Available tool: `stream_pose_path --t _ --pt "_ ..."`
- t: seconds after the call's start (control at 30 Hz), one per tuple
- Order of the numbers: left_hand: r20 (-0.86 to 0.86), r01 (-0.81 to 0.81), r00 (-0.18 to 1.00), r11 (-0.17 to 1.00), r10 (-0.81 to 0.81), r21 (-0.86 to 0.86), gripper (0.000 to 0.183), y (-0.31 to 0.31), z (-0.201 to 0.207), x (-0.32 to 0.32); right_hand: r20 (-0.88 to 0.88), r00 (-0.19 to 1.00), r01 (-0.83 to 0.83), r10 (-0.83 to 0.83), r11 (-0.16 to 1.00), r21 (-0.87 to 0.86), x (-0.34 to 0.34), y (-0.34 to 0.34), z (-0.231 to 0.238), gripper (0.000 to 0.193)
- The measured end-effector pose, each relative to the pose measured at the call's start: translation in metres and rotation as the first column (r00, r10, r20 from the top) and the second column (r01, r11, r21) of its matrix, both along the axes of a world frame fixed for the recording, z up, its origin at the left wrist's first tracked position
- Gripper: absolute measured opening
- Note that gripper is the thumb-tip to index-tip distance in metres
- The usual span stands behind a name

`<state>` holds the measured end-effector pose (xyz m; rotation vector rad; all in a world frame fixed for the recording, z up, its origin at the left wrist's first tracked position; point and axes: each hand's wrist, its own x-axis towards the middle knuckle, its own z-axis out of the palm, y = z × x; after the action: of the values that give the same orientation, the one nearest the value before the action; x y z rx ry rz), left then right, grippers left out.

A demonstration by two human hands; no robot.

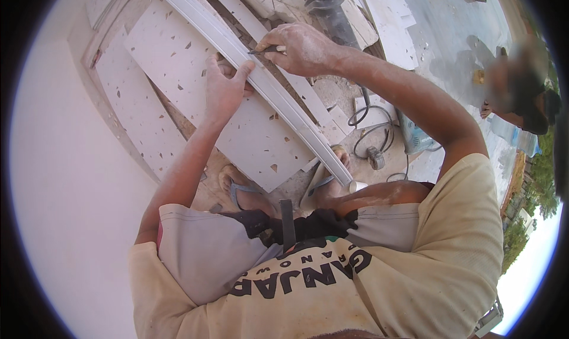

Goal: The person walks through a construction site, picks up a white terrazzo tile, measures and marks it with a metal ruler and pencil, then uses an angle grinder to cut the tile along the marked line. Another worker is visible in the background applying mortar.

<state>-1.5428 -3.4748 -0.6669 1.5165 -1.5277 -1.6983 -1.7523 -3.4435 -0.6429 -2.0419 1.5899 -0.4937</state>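
A long, pale grooved metal bar (269, 96) lies slantwise across white slabs flecked with brown chips. My left hand (225, 90) grips the bar's near edge, its thumb over the top and some fingers curled out of sight. On the far side, my right hand (299, 48) pinches a slim dark pen-like marker (269, 50). Its tip points left and down at the bar's far edge, close to my left thumb; whether it touches is unclear. Beneath the bar, a large speckled slab (255, 143) reaches toward my sandalled feet.
Another speckled slab (133, 90) lies at left by a white wall (53, 137). A dark power tool (329, 13) rests beyond my right hand, with a black cable (358, 122) on the floor. Another person (515, 84) is at far right. White offcuts (338, 120) lie about.
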Motion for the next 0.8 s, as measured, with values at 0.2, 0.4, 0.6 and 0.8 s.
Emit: stream_pose_path --t 0.2,0.4,0.6,0.8 --pt "-0.039 -0.003 0.999 1.000 0.002 -0.007 0.070 0.000 0.000 0.001 0.003 0.999 0.051 -0.052 0.984 0.171 0.015 -0.044 0.030 0.029" --pt "0.013 0.001 1.000 1.000 -0.001 -0.005 0.061 0.001 0.003 -0.001 -0.054 0.997 0.068 -0.062 0.990 0.120 0.029 -0.117 0.004 0.034" --pt "-0.049 0.016 0.999 0.998 -0.013 0.058 0.060 0.002 0.008 -0.003 -0.025 0.998 0.059 -0.058 0.998 0.033 0.031 -0.154 0.003 0.032" --pt "-0.048 0.014 0.999 0.999 -0.012 0.041 0.056 0.001 0.005 -0.001 0.071 0.996 0.060 -0.059 0.998 -0.010 0.035 -0.186 -0.001 0.026"
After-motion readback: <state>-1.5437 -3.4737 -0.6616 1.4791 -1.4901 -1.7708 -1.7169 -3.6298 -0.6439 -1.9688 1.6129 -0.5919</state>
